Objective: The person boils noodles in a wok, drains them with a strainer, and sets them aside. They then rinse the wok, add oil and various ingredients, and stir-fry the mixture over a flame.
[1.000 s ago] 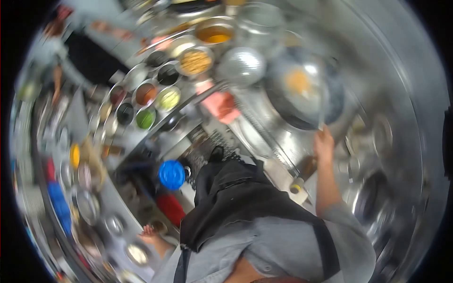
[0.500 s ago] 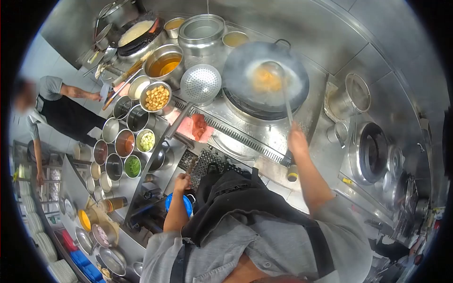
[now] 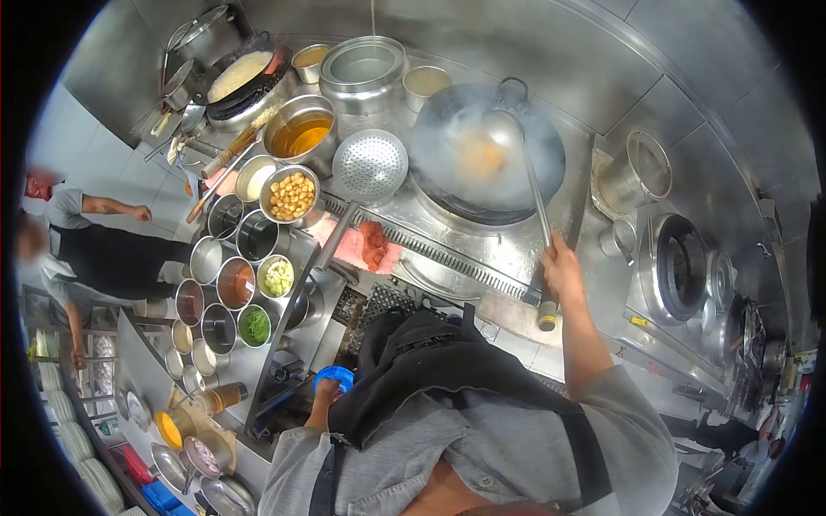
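The right hand (image 3: 561,268) is closed around the ladle (image 3: 532,185) handle, with the ladle bowl inside the steaming wok (image 3: 439,172). The left hand (image 3: 326,391) is low at a blue lid (image 3: 337,375); its grip cannot be determined.

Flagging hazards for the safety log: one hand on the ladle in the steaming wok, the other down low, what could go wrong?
1. The right hand grips the ladle over the steaming wok; steam or splashes might scald it.
2. The left hand is down by the blue lid, so the wok is unsteadied and could shift.
3. The skimmer has a long handle pointing out from the stove, and it could be knocked.
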Tool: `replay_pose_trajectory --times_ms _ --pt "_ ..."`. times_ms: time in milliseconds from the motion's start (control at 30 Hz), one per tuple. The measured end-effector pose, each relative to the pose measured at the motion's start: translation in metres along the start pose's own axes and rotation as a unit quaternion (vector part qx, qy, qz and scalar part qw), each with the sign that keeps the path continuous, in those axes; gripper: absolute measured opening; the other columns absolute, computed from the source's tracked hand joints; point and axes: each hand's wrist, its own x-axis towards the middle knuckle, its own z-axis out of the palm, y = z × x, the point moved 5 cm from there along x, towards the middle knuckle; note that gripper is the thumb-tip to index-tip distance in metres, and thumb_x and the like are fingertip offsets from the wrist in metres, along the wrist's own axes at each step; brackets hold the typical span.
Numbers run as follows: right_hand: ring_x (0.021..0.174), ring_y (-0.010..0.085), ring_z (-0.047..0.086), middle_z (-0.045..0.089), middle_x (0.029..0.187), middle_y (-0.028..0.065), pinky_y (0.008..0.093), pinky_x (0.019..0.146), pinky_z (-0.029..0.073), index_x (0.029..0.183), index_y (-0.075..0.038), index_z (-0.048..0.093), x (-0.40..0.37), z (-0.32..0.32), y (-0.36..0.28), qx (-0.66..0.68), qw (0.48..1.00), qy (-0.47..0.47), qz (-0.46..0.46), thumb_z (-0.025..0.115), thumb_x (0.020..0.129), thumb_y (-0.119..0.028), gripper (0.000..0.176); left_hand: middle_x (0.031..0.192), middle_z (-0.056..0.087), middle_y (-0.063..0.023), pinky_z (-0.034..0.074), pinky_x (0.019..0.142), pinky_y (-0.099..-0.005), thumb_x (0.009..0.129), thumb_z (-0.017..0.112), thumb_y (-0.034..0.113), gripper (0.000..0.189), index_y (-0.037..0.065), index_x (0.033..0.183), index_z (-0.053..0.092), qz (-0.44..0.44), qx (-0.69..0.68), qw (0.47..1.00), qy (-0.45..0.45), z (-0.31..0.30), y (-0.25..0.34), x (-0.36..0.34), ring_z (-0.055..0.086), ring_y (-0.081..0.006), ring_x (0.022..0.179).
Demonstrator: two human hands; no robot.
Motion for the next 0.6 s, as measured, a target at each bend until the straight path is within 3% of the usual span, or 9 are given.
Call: replay_pose_trajectory --times_ms 33,167,233,300,333,367,433,467,600 --pt "0.075 0.0293 0.062 0.064 0.081 0.0163 0.0393 0.068 0.048 0.133 -0.001 0.040 -0.008 0.004 0.004 0.098 0.990 -0.046 0.088 0.054 0.080 -0.009 0.055 0.074 0.066 -0.0139 0.054 0.056 -0.0370 0.081 0.058 0.018 0.015 0.005 0.077 0.064 0.033 0.014 0.999 -0.001 -0.008 0.003 0.004 0.066 -0.0209 0.065" --pt "0.086 0.0361 0.061 0.064 0.089 0.0195 0.0413 0.076 0.047 0.132 -0.001 0.040 0.000 0.023 0.018 0.078 0.990 -0.065 0.098 0.054 0.079 -0.010 0.055 0.071 0.065 -0.0141 0.053 0.054 -0.0362 0.078 0.058 0.014 0.011 0.005 0.078 0.065 0.162 0.071 0.984 -0.006 -0.043 0.029 -0.001 0.065 -0.0219 0.064" --pt "0.085 0.0345 0.063 0.065 0.091 0.0188 0.0401 0.074 0.049 0.131 -0.003 0.042 0.025 0.020 0.003 -0.147 0.986 0.047 -0.057 0.054 0.080 -0.010 0.053 0.070 0.064 -0.0143 0.053 0.053 -0.0358 0.077 0.058 0.012 0.010 0.004 0.079 0.065 0.226 0.101 0.969 -0.003 -0.069 0.063 -0.002 0.065 -0.0224 0.063" --pt "0.086 0.0355 0.062 0.065 0.091 0.0195 0.0412 0.075 0.048 0.131 -0.003 0.043 0.026 0.013 -0.012 -0.104 0.992 0.052 -0.038 0.054 0.080 -0.010 0.052 0.069 0.064 -0.0143 0.053 0.052 -0.0356 0.076 0.058 0.011 0.010 0.004 0.079 0.066 0.257 0.116 0.959 -0.002 -0.084 0.081 -0.003 0.064 -0.0227 0.062" --pt "0.087 0.0365 0.062 0.065 0.091 0.0202 0.0423 0.076 0.048 0.130 -0.004 0.044 0.026 0.010 -0.017 -0.063 0.996 0.057 -0.018 0.054 0.080 -0.011 0.051 0.065 0.061 -0.0125 0.052 0.050 -0.0363 0.077 0.056 0.009 0.010 0.004 0.079 0.065 0.137 -0.147 0.979 -0.030 -0.089 0.081 0.011 0.063 -0.0233 0.058" --pt "0.087 0.0365 0.062 0.065 0.091 0.0202 0.0423 0.076 0.048 0.130 -0.004 0.044 0.026 0.013 -0.020 -0.065 0.996 0.061 -0.017 0.054 0.080 -0.011 0.051 0.062 0.059 -0.0106 0.052 0.048 -0.0370 0.078 0.054 0.008 0.011 0.004 0.080 0.064 0.006 -0.398 0.916 -0.058 -0.088 0.081 0.022 0.061 -0.0239 0.054" --pt "0.090 0.0371 0.061 0.063 0.096 0.0215 0.0420 0.079 0.047 0.129 -0.003 0.045 0.026 0.029 -0.017 -0.092 0.994 0.048 -0.024 0.054 0.081 -0.012 0.050 0.059 0.057 -0.0100 0.050 0.045 -0.0370 0.078 0.055 0.008 0.010 0.003 0.079 0.064 -0.029 -0.407 0.912 -0.041 -0.104 0.105 0.016 0.058 -0.0233 0.050" --pt "0.076 0.0325 0.064 0.064 0.089 0.0204 0.0396 0.070 0.050 0.129 -0.003 0.044 0.029 0.043 -0.003 -0.117 0.991 0.066 -0.028 0.055 0.080 -0.012 0.051 0.056 0.055 -0.0093 0.048 0.042 -0.0371 0.077 0.055 0.009 0.010 0.003 0.079 0.063 -0.067 -0.418 0.906 -0.019 -0.110 0.112 0.008 0.056 -0.0226 0.046" --pt "0.046 0.0160 0.051 0.054 0.070 0.0092 0.0327 0.040 0.042 0.130 0.001 0.041 0.002 0.041 0.029 0.330 0.934 -0.078 0.110 0.056 0.079 -0.008 0.054 0.061 0.057 -0.0094 0.047 0.041 -0.0365 0.078 0.054 0.011 0.012 0.003 0.083 0.062 -0.058 -0.442 0.895 -0.014 -0.122 0.115 0.008 0.055 -0.0217 0.046"
